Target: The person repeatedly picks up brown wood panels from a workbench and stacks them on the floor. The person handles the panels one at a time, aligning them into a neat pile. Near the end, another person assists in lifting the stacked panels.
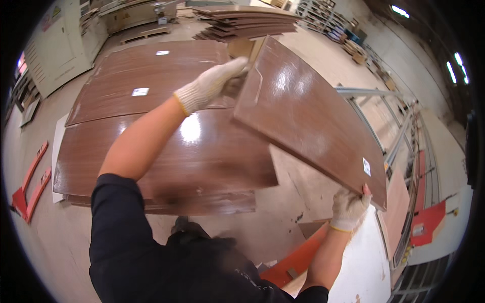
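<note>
Between my two gloved hands hangs a glossy brown wood-grain panel [308, 116], tilted, with a small white label near its right end. My left hand [217, 83], in a white knit glove with a yellow cuff, grips its far left edge; the fingertips are partly hidden and blurred. At the near right corner, my right hand [349, 208], gloved alike, holds the lower edge from below. To the left lies a low stack of similar brown panels [146, 146], two of them carrying small white labels. The held panel is apart from the white-topped surface [361, 262] on the right.
Another pile of brown panels [242, 20] stands at the back. Red forks [33, 182] lie at far left near a pale machine cabinet [58, 48]. Metal framing [374, 93] and a red machine part [428, 223] line the right side. An orange beam [293, 260] is close to my right forearm.
</note>
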`<state>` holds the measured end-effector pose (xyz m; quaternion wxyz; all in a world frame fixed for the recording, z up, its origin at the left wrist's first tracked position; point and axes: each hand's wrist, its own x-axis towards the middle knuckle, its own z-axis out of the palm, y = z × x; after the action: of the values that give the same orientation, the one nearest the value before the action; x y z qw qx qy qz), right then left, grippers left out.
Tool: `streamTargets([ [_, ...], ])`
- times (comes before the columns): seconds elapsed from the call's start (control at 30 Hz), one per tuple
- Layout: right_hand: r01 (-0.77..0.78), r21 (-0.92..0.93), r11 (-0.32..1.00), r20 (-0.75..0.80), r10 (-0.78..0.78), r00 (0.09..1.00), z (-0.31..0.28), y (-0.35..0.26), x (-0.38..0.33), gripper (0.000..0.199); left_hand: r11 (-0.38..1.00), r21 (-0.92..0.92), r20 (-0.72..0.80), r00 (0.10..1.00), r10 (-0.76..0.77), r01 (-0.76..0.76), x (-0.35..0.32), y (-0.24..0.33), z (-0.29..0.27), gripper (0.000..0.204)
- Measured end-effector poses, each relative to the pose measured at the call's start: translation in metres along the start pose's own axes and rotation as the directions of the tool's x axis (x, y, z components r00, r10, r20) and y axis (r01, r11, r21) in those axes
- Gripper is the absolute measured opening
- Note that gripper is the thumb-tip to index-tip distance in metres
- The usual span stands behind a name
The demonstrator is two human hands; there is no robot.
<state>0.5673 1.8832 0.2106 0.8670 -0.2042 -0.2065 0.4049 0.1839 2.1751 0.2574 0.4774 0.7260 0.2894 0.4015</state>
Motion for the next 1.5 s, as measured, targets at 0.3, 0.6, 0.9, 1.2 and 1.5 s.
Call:
streamTargets([
  [0.3, -0.311, 0.072, 0.948, 0.063, 0.307, 0.95, 0.198, 0.301, 0.085, 0.031, 0.175, 0.901, -0.37, 0.913, -0.171, 0.398, -0.156, -0.137, -0.256, 0.067],
  [0.6, -0.561, 0.038, 0.827, 0.13, 0.552, 0.823, 0.316, 0.592, 0.115, 0.03, 0.236, 0.865, -0.414, 0.895, -0.164, 0.443, -0.16, -0.137, -0.256, 0.079],
  [0.9, -0.706, 0.136, 0.695, 0.107, 0.698, 0.708, 0.364, 0.749, 0.11, 0.029, 0.346, 0.816, -0.424, 0.886, -0.189, 0.464, -0.166, -0.138, -0.255, 0.083],
  [1.2, -0.741, 0.047, 0.67, 0.105, 0.735, 0.67, 0.349, 0.808, 0.129, 0.024, 0.368, 0.807, -0.428, 0.887, -0.175, 0.462, -0.166, -0.129, -0.254, 0.077],
  [1.5, 0.257, -0.966, 0.027, 0.099, 0.957, 0.272, 0.395, 0.612, 0.11, 0.047, 0.354, 0.81, -0.411, 0.884, -0.225, 0.467, -0.164, -0.131, -0.255, 0.08],
])
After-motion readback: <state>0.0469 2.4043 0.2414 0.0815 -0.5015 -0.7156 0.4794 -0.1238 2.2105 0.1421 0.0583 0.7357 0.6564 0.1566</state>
